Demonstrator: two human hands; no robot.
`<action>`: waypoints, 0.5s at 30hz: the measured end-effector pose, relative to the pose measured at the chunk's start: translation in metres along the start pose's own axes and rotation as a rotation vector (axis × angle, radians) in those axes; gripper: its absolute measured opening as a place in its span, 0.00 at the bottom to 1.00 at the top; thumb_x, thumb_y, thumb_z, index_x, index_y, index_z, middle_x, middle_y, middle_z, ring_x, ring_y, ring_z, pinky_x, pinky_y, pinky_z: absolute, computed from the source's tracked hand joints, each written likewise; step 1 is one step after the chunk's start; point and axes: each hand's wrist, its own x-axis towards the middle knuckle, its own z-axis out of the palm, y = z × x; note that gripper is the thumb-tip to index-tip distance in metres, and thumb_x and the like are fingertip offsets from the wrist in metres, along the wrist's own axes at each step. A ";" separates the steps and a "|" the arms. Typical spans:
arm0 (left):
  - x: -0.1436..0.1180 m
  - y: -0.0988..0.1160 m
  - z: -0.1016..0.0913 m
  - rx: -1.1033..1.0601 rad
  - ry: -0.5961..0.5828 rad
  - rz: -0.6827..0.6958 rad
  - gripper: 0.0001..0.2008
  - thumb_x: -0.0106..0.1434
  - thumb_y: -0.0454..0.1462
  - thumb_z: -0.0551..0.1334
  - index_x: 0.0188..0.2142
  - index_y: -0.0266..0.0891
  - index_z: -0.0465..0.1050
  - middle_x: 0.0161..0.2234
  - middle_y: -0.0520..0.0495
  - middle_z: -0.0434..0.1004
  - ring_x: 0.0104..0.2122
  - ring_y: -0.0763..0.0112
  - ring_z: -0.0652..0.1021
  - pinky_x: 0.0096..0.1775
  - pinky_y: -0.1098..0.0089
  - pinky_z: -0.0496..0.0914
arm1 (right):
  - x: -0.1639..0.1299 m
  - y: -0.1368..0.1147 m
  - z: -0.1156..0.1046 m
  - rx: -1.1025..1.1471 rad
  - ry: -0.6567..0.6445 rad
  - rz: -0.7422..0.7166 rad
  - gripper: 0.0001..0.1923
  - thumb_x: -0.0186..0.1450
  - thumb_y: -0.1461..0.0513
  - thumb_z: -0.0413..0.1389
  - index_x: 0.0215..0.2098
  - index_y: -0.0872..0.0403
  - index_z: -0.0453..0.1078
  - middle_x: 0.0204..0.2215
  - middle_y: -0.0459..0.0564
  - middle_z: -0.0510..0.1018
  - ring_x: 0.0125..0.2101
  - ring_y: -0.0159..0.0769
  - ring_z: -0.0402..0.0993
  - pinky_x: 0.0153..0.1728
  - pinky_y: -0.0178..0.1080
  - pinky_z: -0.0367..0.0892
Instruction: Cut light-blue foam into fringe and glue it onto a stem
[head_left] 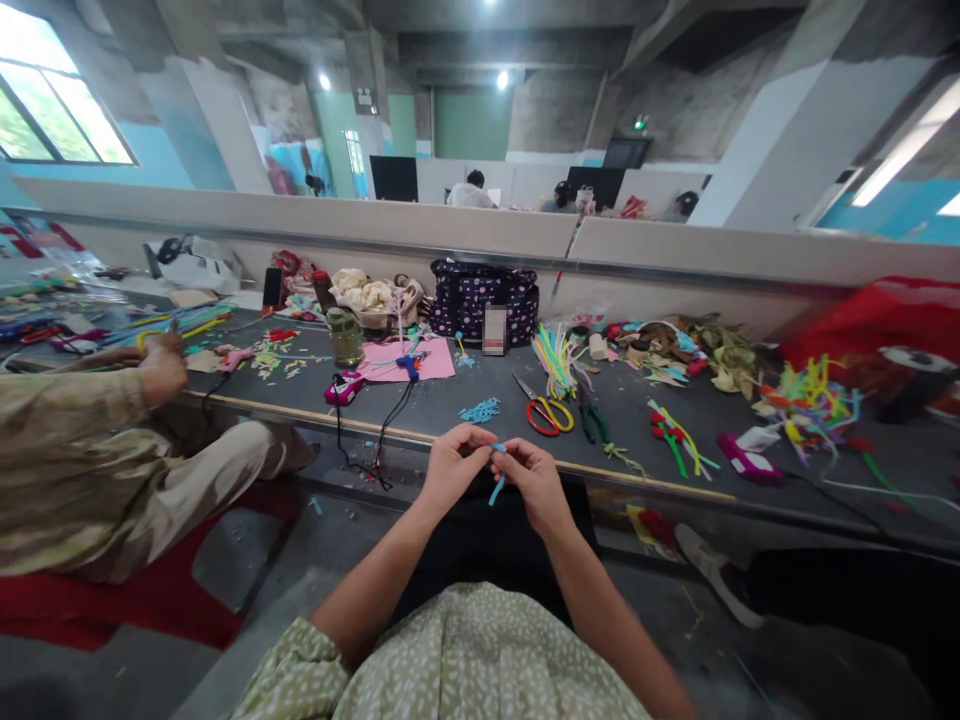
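Observation:
A short light-blue pipe cleaner (496, 490) is pinched between my two hands at the table's front edge, one end hanging below the fingers. My left hand (457, 465) is closed on its upper part with thumb and forefinger. My right hand (534, 482) grips it from the other side, fingertips almost touching the left ones. Just beyond lies a small pile of short blue pieces (480, 410). To the right of that pile are scissors (551, 414) with red and yellow handles, then dark-green-handled pliers (594, 420).
A blue glue gun (409, 366) rests on a pink sheet (442, 362), its cord hanging over the edge. Bundled pipe cleaners (556, 360) stand near a dark patterned bag (457, 310). At left, a co-worker's hand (163, 368) works; at right lies a purple box (750, 462).

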 end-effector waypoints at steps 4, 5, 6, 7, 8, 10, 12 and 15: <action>0.000 0.000 -0.001 0.089 -0.030 0.148 0.05 0.59 0.33 0.62 0.32 0.38 0.78 0.29 0.48 0.78 0.29 0.71 0.77 0.33 0.72 0.71 | 0.001 -0.005 -0.006 -0.173 0.034 -0.122 0.14 0.58 0.51 0.63 0.28 0.53 0.71 0.21 0.43 0.73 0.21 0.30 0.67 0.24 0.33 0.63; 0.001 0.001 -0.002 0.134 -0.039 0.212 0.05 0.60 0.34 0.62 0.32 0.38 0.78 0.31 0.47 0.78 0.32 0.70 0.77 0.35 0.70 0.71 | 0.002 -0.006 -0.007 -0.262 0.044 -0.172 0.13 0.59 0.51 0.62 0.29 0.53 0.72 0.21 0.43 0.73 0.22 0.30 0.67 0.25 0.34 0.63; 0.001 0.003 -0.004 0.188 -0.045 0.273 0.05 0.60 0.34 0.62 0.33 0.39 0.78 0.33 0.46 0.78 0.34 0.68 0.77 0.37 0.69 0.71 | 0.002 -0.008 -0.008 -0.364 0.056 -0.220 0.12 0.61 0.52 0.60 0.29 0.53 0.72 0.22 0.43 0.73 0.23 0.31 0.67 0.26 0.34 0.63; 0.001 0.005 -0.006 0.250 -0.050 0.327 0.05 0.61 0.35 0.62 0.34 0.40 0.78 0.34 0.45 0.78 0.37 0.67 0.77 0.40 0.67 0.71 | 0.002 -0.009 -0.009 -0.470 0.068 -0.264 0.12 0.62 0.53 0.59 0.30 0.52 0.73 0.23 0.44 0.74 0.24 0.32 0.68 0.27 0.35 0.63; 0.002 0.007 -0.008 0.316 -0.053 0.369 0.05 0.62 0.35 0.62 0.35 0.40 0.78 0.34 0.45 0.77 0.38 0.66 0.77 0.42 0.66 0.71 | 0.002 -0.011 -0.009 -0.572 0.076 -0.301 0.11 0.63 0.54 0.57 0.31 0.52 0.73 0.24 0.44 0.75 0.25 0.33 0.69 0.29 0.35 0.63; 0.004 0.012 -0.013 0.438 -0.073 0.409 0.05 0.63 0.36 0.62 0.34 0.40 0.78 0.33 0.45 0.77 0.38 0.65 0.76 0.42 0.66 0.69 | 0.001 -0.012 -0.007 -0.737 0.074 -0.359 0.10 0.65 0.56 0.55 0.31 0.52 0.73 0.26 0.46 0.76 0.27 0.34 0.70 0.31 0.36 0.63; 0.005 0.014 -0.016 0.523 -0.108 0.401 0.06 0.64 0.37 0.61 0.32 0.40 0.77 0.30 0.46 0.76 0.35 0.66 0.75 0.39 0.66 0.68 | 0.001 -0.013 -0.004 -0.837 0.060 -0.408 0.10 0.67 0.58 0.53 0.31 0.51 0.72 0.27 0.47 0.77 0.28 0.35 0.71 0.32 0.36 0.62; 0.006 0.015 -0.017 0.569 -0.133 0.366 0.06 0.64 0.36 0.60 0.31 0.40 0.75 0.28 0.48 0.75 0.32 0.68 0.73 0.37 0.68 0.66 | 0.001 -0.013 0.001 -0.905 0.049 -0.464 0.10 0.67 0.60 0.51 0.31 0.51 0.72 0.29 0.48 0.78 0.30 0.36 0.72 0.33 0.37 0.62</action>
